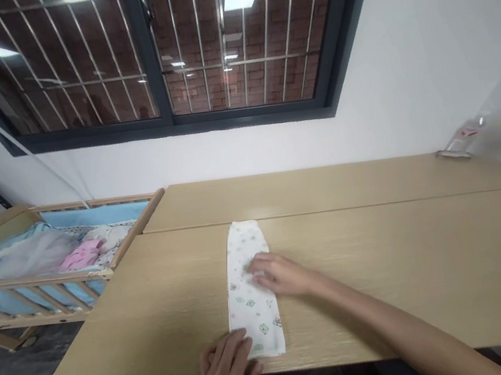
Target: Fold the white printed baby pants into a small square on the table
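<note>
Folded printed cloth (254,316) lies lengthwise from near the desk's (390,266) near edge. Left hand (228,366) at its near-left corner, fingers loosely together, thumb apart; right hand (278,273) over its middle, fingers curled, thumb apart. Smoothing, probably: best pin the corner, press flat.

This looks like a nursery, with its padded wooden crib (43,277).

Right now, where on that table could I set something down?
The widest bare patch of the table lies right of the cloth, between the right forearm and the wall. Another lies left of the cloth, toward the crib. It's crowded around the cloth: left hand at its near end, right hand at its middle.
</note>
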`<state>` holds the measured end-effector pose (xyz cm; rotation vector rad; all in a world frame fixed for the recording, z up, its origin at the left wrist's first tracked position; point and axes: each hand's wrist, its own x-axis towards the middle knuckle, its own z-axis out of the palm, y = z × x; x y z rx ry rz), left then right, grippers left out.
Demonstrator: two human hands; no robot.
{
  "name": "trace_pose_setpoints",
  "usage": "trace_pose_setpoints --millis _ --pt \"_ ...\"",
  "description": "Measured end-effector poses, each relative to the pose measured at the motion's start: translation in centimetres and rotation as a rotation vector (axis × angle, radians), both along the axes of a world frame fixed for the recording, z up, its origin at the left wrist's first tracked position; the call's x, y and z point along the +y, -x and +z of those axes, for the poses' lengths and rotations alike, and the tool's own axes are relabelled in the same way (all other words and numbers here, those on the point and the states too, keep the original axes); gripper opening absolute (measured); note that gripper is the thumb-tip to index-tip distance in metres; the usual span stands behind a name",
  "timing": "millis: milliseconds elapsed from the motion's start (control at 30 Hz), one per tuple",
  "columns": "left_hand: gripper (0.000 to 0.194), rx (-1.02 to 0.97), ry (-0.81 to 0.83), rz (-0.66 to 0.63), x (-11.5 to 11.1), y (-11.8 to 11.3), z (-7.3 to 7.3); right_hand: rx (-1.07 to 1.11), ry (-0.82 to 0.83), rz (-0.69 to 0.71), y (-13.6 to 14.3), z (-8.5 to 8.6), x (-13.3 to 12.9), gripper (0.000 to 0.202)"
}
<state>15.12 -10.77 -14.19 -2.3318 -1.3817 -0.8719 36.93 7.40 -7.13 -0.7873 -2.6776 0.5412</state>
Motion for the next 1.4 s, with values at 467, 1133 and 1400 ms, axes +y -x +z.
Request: trace_pose_setpoints --millis 467,1133,1400 --pt "0.040 -0.044 -0.056 -0.178 -1.2 0.6 -0.4 -0.228 -0.281 0.040 -2.7 -2.4 -14.9 0.030" --pt "0.026 -0.293 0.351 0.075 16.2 0.0 9.0 0.389 0.020 -0.372 -2.0 3.3 0.7 0.033" --pt "0.023 -0.193 0.547 0.248 24.0 -2.1 6.3 0.427 0.167 -0.605 0.3 -4.1 10.9 0.015"
